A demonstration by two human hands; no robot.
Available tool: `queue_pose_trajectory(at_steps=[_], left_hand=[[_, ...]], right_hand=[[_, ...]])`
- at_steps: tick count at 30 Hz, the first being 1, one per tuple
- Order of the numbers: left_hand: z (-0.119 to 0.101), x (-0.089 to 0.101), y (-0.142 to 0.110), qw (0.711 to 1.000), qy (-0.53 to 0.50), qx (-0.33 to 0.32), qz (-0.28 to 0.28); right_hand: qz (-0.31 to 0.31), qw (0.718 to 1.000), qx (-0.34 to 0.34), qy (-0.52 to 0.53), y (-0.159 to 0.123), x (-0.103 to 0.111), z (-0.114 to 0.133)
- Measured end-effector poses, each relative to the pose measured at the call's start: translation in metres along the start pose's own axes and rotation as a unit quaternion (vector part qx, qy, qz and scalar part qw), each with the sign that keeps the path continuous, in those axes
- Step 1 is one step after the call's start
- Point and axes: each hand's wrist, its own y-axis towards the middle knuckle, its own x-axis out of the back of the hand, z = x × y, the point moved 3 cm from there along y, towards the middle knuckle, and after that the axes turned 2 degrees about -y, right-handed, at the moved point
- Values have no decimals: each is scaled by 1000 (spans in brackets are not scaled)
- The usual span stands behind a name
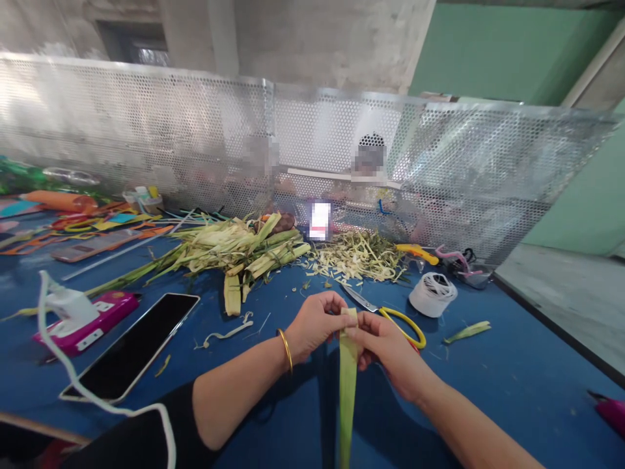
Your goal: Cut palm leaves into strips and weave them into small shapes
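Observation:
A long, pale green leaf strip [347, 384] hangs down toward me, its upper end pinched between both hands. My left hand [319, 324] grips the top from the left, thumb on the strip's face. From the right, my right hand [383, 342] holds the same end, with its thumb just below. Beyond the right hand lie scissors [407, 327] with yellow handles, blades pointing away to the left. A heap of leaf husks [229, 247] rests past my left hand, and a pile of short trimmings [364, 254] sits straight ahead.
On the blue table [293, 404], a phone [137, 345], a magenta power strip [92, 319] and a white cable [73, 371] lie left. A white twine roll [432, 294] and a small leaf piece [467, 331] are right. A perforated metal screen [195, 130] stands behind.

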Motion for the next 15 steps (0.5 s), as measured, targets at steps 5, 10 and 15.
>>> queue_pose_trajectory(at_steps=[5,10,15], left_hand=[[3,0,-1,998,-21,49,35],[3,0,-2,991,-89,82,60],[3,2,-1,998,-44,49,25]], right_hand=[[-11,1000,6,21,0,3,5],[-46,999,16,-13,2,6,2],[-50,998,30,-3,2,7,5]])
